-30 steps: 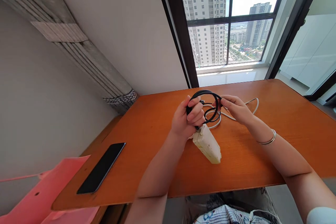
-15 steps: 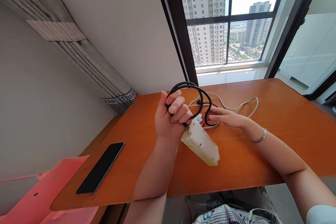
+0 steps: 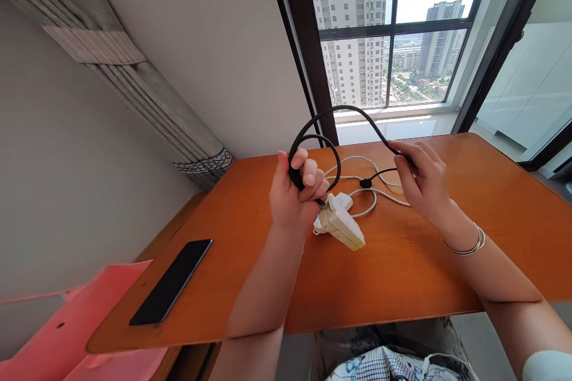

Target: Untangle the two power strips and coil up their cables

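Note:
My left hand (image 3: 297, 190) is closed around loops of a black cable (image 3: 344, 108). Just below its fingers, a yellowed white power adapter (image 3: 342, 223) is joined to the cable's end. My right hand (image 3: 422, 178) pinches the same cable further along, out to the right, so an arch of it rises between the hands. From the right hand a short length runs back to a small black connector (image 3: 366, 183) over the table. Behind the adapter is a white plug or block (image 3: 343, 201), partly hidden, near a thin white cord (image 3: 369, 209) that lies in loops.
The brown wooden table (image 3: 402, 274) carries a black phone or tablet (image 3: 172, 283) at the left. A pink bag or folder (image 3: 84, 315) stands beside the table's left edge. Beyond the far edge are a window (image 3: 391, 65) and a grey curtain (image 3: 147, 95).
My right hand has moved right and up, drawing part of the black cable out into a wider arch. The adapter has shifted slightly up and turned under my left hand.

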`<state>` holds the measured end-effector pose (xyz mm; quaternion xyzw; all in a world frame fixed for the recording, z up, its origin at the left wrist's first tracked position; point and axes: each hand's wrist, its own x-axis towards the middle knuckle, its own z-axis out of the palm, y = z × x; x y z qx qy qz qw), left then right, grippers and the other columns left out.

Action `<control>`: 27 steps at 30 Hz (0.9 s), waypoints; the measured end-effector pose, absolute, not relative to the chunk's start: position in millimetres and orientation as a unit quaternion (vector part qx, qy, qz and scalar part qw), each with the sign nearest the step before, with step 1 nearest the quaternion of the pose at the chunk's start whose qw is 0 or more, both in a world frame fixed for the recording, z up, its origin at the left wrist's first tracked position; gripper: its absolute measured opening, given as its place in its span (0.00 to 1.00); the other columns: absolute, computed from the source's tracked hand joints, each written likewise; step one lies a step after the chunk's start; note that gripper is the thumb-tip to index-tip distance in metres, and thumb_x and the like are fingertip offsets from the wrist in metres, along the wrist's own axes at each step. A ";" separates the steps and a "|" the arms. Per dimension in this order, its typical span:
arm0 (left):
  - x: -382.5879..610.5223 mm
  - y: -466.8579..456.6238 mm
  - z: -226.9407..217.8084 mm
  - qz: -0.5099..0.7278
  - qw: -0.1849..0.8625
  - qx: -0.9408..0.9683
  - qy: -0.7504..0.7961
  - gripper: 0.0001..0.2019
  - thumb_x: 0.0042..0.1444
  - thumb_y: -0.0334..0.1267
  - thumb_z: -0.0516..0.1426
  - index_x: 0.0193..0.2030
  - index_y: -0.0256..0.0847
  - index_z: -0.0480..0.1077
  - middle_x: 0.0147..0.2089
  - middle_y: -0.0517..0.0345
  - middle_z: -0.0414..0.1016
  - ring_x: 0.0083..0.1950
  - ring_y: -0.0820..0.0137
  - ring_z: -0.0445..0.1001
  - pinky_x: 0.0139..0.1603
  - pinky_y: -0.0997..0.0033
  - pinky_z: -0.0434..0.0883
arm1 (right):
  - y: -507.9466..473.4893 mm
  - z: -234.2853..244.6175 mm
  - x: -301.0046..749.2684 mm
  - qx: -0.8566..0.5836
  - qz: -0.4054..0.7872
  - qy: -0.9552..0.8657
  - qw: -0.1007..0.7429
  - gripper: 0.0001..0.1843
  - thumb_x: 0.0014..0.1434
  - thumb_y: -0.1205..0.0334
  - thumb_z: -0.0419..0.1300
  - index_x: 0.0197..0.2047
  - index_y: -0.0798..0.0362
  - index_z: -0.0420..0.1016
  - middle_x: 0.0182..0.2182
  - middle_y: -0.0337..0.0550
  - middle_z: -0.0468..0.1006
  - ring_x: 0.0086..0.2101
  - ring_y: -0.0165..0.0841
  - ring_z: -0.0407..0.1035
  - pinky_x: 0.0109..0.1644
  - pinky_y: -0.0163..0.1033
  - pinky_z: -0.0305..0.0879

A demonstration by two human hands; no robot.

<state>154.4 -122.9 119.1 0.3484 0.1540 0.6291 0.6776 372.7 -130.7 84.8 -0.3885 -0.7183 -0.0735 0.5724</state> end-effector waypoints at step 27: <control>167.1 -125.8 78.1 0.519 0.413 0.740 0.114 0.24 0.66 0.57 0.51 0.55 0.41 0.72 0.68 0.41 0.68 0.40 0.66 0.81 0.44 0.62 0.79 | -167.1 90.6 348.8 -0.259 -0.026 -0.896 0.360 0.09 0.71 0.61 0.52 0.48 0.53 0.72 0.39 0.45 0.79 0.34 0.31 0.72 0.35 0.36 0.62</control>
